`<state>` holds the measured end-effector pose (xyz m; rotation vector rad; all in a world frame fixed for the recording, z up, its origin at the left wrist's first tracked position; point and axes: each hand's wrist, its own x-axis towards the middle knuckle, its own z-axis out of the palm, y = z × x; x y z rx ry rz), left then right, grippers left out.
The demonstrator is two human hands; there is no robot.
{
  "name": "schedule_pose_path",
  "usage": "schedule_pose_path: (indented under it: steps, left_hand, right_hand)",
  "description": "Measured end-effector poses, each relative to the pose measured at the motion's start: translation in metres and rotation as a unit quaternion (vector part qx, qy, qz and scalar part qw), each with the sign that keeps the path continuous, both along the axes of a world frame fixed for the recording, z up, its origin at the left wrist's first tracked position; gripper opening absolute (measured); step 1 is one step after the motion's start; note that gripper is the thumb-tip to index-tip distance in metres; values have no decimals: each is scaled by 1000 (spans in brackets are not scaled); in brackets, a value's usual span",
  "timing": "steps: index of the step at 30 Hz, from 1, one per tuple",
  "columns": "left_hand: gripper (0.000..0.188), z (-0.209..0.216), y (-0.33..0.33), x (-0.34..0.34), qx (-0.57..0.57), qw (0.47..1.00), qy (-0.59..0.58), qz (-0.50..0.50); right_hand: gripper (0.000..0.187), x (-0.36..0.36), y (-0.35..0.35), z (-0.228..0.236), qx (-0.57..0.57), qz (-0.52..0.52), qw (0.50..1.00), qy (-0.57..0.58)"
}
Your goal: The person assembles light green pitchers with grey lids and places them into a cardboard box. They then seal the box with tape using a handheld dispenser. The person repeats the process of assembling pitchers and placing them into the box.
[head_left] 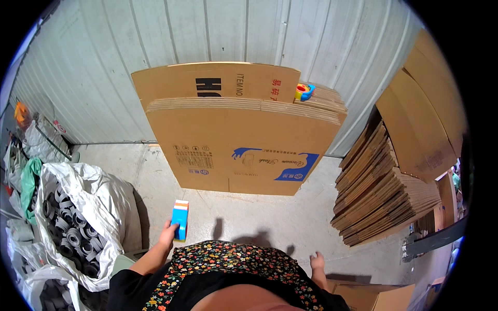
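Observation:
My left hand (167, 234) is closed around a slim blue carton (181, 215) with a white and orange end, held above the floor near my left side. My right hand (317, 260) hangs low beside my body, its fingers slightly apart, with nothing visible in it. Ahead of me, a stack of flattened cardboard boxes (233, 140) leans against the wall, printed in blue and black. A small blue, yellow and red object (304, 92) rests on the folded cardboard at the stack's right end.
To the left stands a white woven sack (116, 199) holding grey rolled pieces (74, 237). More flattened cartons (371, 202) are stacked at the right, under leaning cardboard sheets (415, 124). An open cardboard box (371, 298) sits low at right. Behind everything runs a corrugated metal wall (228, 31).

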<state>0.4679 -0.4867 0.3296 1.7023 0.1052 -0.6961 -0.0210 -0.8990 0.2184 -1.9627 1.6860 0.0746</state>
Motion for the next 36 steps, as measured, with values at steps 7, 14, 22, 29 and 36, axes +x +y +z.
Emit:
schedule_pose_path:
  steps: [7,14,22,29,36]
  left_hand:
    - [46,53,-109,70,-120,993,-7,-14]
    - [43,119,-148,149,-144,986,-78,-14]
    - [45,161,-252,347,-221,934,-190,-208]
    - [43,118,-328,433,-78,840,-315,-434]
    - [45,135,-346,414,-59,561,-600,-568]
  right_hand:
    - [41,316,-98,91,-110,274,935,-194]
    - [38,637,-84,181,-215,553,748,-297]
    - [51,764,-43,139,-429,433,769,-191]
    - [26,686,38,185,-314,408,839,-174]
    - [19,649,48,188,-301,388,860,-137]
